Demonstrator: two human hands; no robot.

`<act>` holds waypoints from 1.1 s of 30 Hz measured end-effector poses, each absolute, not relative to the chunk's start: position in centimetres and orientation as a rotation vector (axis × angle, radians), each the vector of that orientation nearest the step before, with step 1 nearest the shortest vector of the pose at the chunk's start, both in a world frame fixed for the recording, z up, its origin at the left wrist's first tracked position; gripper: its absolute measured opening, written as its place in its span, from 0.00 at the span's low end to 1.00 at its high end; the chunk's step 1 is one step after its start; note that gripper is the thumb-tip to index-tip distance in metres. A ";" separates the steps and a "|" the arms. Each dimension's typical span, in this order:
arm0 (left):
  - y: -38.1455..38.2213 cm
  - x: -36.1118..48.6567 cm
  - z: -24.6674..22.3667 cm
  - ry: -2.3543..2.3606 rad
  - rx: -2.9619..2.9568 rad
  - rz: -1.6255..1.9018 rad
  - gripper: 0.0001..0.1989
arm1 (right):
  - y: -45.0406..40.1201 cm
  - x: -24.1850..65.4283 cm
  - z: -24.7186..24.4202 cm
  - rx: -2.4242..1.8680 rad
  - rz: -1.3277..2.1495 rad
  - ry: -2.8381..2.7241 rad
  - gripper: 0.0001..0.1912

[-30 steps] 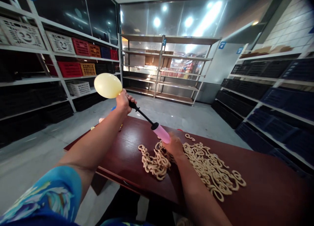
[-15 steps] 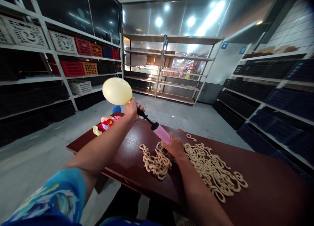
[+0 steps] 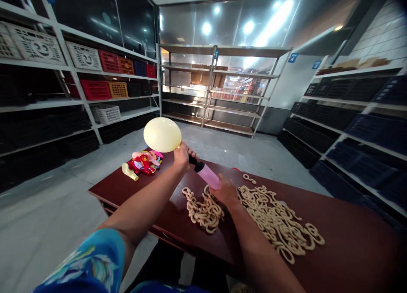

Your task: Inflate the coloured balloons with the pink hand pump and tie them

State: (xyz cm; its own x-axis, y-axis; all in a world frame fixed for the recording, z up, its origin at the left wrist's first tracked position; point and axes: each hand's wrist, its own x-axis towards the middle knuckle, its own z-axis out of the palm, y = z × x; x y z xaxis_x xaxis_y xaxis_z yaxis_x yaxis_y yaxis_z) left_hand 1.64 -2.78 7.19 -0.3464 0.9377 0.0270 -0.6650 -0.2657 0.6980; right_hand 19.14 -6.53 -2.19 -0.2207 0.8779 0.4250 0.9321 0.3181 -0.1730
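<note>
A pale yellow inflated balloon (image 3: 162, 135) sits at the far end of a hand balloon pump (image 3: 208, 176) with a pink barrel and black fittings. My left hand (image 3: 182, 156) is closed around the balloon's neck and the black end of the pump; the neck itself is hidden in the fingers. My right hand (image 3: 225, 190) wraps the near end of the pink barrel. Below and beside my right hand, a small heap of beige twisted loops (image 3: 205, 210) and a larger heap of the same loops (image 3: 273, 216) lie on the table.
The dark red-brown table (image 3: 343, 229) carries a pile of limp coloured balloons (image 3: 144, 162) at its far left corner. Shelving with red crates (image 3: 98, 90) and white crates stands left, dark crates (image 3: 375, 132) right, and a metal rack (image 3: 235, 110) behind.
My left hand and the balloon have moved down and right, towards my right hand. The black rod has slid mostly into the pink barrel. My right hand stays nearly in place.
</note>
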 end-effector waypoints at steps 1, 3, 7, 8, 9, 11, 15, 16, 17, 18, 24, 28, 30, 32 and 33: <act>-2.7 1.3 7.4 0.727 0.536 1.825 0.20 | -6.4 19.2 -2.2 -1.602 -0.158 -2.143 0.20; -2.5 -0.4 8.4 0.735 0.532 1.842 0.19 | -6.1 19.6 -2.3 -1.612 -0.142 -2.140 0.19; -1.7 -4.8 11.3 0.758 0.500 1.949 0.18 | -5.1 20.5 -2.6 -1.656 -0.107 -2.130 0.17; -1.6 -5.5 11.7 0.760 0.492 1.973 0.18 | -5.0 20.7 -2.6 -1.674 -0.102 -2.126 0.16; -1.5 -5.8 11.7 0.761 0.482 1.991 0.18 | -4.9 20.8 -2.7 -1.686 -0.097 -2.130 0.16; -1.5 -5.4 10.9 0.756 0.465 1.995 0.17 | -4.9 20.8 -2.7 -1.693 -0.098 -2.153 0.16; -2.3 -1.7 6.9 0.717 0.416 1.919 0.18 | -5.5 20.1 -2.8 -1.578 -0.126 -2.206 0.20; -2.6 -0.7 5.9 0.707 0.405 1.893 0.19 | -5.7 20.0 -2.8 -1.549 -0.130 -2.213 0.21; -2.9 0.1 5.1 0.692 0.401 1.886 0.19 | -5.8 19.9 -2.8 -1.529 -0.131 -2.221 0.22; -3.1 0.7 4.5 0.684 0.397 1.875 0.19 | -5.8 19.8 -2.8 -1.521 -0.131 -2.227 0.22; -2.8 -1.8 7.3 0.726 0.454 1.911 0.19 | -5.1 20.5 -2.9 -1.580 -0.134 -2.200 0.18; -2.3 -5.1 10.4 0.742 0.435 1.990 0.19 | -4.4 21.3 -2.9 -1.647 -0.077 -2.190 0.18; -2.1 -5.3 10.3 0.748 0.414 2.011 0.19 | -4.3 21.3 -2.9 -1.667 -0.062 -2.201 0.18; -2.2 -4.3 9.0 0.749 0.393 2.005 0.19 | -4.5 21.1 -2.9 -1.671 -0.058 -2.219 0.18; -2.3 -3.4 8.1 0.751 0.381 1.988 0.18 | -4.7 20.9 -2.9 -1.661 -0.061 -2.230 0.19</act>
